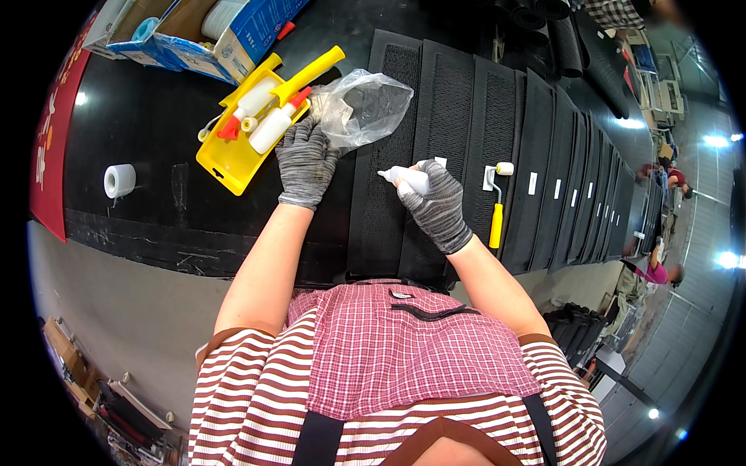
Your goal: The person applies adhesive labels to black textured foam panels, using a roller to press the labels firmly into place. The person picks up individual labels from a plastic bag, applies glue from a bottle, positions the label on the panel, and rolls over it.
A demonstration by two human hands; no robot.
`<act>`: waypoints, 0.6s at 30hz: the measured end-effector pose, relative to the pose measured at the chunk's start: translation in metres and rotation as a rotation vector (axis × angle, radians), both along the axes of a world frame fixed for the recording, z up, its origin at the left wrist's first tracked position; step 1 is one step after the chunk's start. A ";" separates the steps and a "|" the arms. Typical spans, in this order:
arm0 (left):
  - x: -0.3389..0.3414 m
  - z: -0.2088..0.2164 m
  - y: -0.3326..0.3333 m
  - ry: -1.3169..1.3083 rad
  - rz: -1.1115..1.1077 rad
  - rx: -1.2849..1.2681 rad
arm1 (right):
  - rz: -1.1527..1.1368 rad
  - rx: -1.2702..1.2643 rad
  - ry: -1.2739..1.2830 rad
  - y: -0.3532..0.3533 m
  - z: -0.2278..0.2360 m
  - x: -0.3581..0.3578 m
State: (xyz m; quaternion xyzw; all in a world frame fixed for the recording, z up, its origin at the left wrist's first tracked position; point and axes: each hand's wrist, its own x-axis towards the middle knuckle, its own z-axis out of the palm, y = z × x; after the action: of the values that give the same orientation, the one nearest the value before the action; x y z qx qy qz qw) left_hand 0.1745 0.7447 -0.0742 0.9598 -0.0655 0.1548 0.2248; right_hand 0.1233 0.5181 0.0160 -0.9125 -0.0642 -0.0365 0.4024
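Observation:
My right hand (pixel 439 203), in a grey knit glove, is closed around a white squeeze bottle (pixel 410 179). The bottle lies tilted in the grip, its narrow nozzle pointing left above a black textured panel (pixel 386 225). My left hand (pixel 305 167), gloved alike, reaches forward with its fingers stretched out. Its fingertips are between a yellow tray (pixel 242 167) and a crumpled clear plastic bag (pixel 377 105); whether they touch the bag is hard to tell. In the tray are a white bottle with a red cap (pixel 272 130), another like it (pixel 256 97) and a yellow-handled tool (pixel 311 70).
A small roller with a yellow handle (pixel 496 221) lies on the panels right of my right hand. Several black panels with white labels (pixel 533 183) overlap toward the right. A white tape roll (pixel 120 180) stands at left. Blue boxes (pixel 249 39) sit at the far left.

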 end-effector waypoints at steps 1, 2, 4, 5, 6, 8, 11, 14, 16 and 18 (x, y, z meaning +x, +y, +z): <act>0.000 0.000 0.000 -0.004 0.000 0.000 | 0.003 -0.012 -0.015 0.000 0.000 0.001; 0.000 0.001 0.000 -0.001 0.000 0.001 | -0.019 0.000 -0.018 0.000 0.000 0.003; -0.001 0.001 0.000 0.005 -0.001 0.002 | -0.062 0.024 -0.024 -0.001 0.000 0.007; -0.001 0.001 0.000 0.007 0.002 0.002 | -0.080 0.079 -0.014 -0.001 0.002 0.012; 0.000 0.001 0.000 0.008 0.006 0.003 | -0.085 0.076 -0.015 0.000 0.004 0.017; 0.000 0.001 0.000 0.008 0.006 -0.002 | -0.081 0.044 -0.030 0.001 0.003 0.023; 0.000 0.000 0.000 0.007 0.002 -0.009 | -0.058 -0.007 -0.067 0.002 -0.004 0.028; 0.000 0.000 0.000 0.039 -0.001 -0.008 | -0.045 -0.001 -0.089 0.000 -0.011 0.029; -0.001 0.001 0.001 0.093 -0.018 -0.021 | -0.042 -0.012 -0.094 0.000 -0.010 0.030; -0.001 0.001 0.002 0.086 -0.017 -0.026 | -0.070 -0.003 -0.049 0.001 -0.002 0.030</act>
State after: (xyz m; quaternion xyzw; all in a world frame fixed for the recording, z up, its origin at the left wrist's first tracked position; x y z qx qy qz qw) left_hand 0.1734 0.7464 -0.0727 0.9620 -0.0622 0.1124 0.2410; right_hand 0.1537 0.5194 0.0141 -0.9136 -0.0421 -0.0727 0.3979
